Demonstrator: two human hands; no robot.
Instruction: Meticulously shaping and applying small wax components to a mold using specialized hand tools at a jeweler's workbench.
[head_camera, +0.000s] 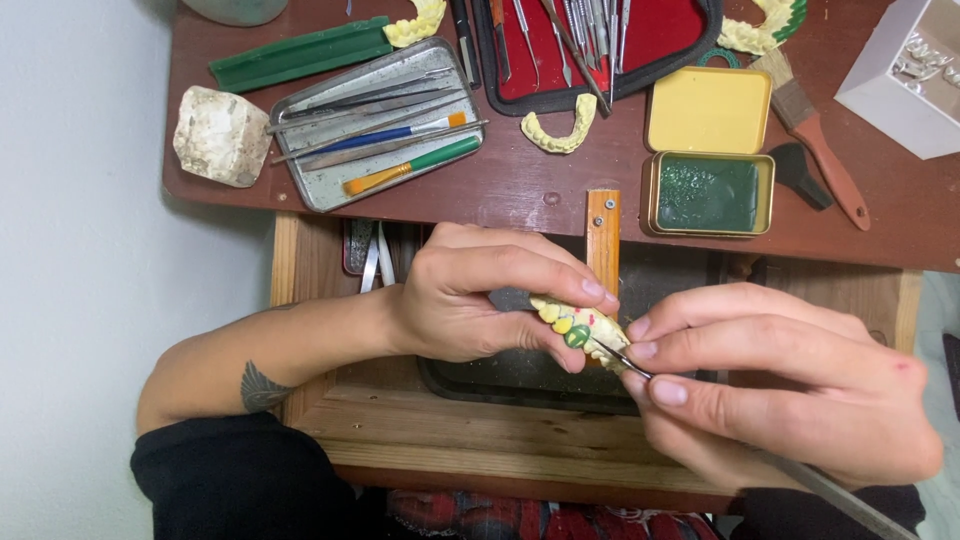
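Head view: left hand (470, 300) closed round a small yellowish dental cast (580, 322) w/ green wax patch on it, thumb under, fingers over the top; cast held in the air above an open wooden drawer (450, 430), just in front of the bench pin (603, 235); right hand (770, 385) pinched shut on a thin metal carving tool (625, 358), tip touching the green spot on the cast; tool's long handle runs back under the palm toward lower right.

Handling, as a judgement: cast looks light, stiff, brittle; plaster-type teeth prob. chip if squeezed or dropped; best gripped by the base and sides, not the teeth row or the soft wax; tool thin, rigid, slippery metal; held near the tip like a pen for control.

Around: brown bench (540, 185) w/ metal tray (330, 190) of instruments & brushes, white plaster lump (220, 135), green block (300, 52), spare yellow cast (562, 135), red-lined tool case (660, 30), open tin of green wax (708, 192) w/ yellow lid (708, 110) behind it, brush w/ reddish handle (825, 160), white box (905, 85) at far right.
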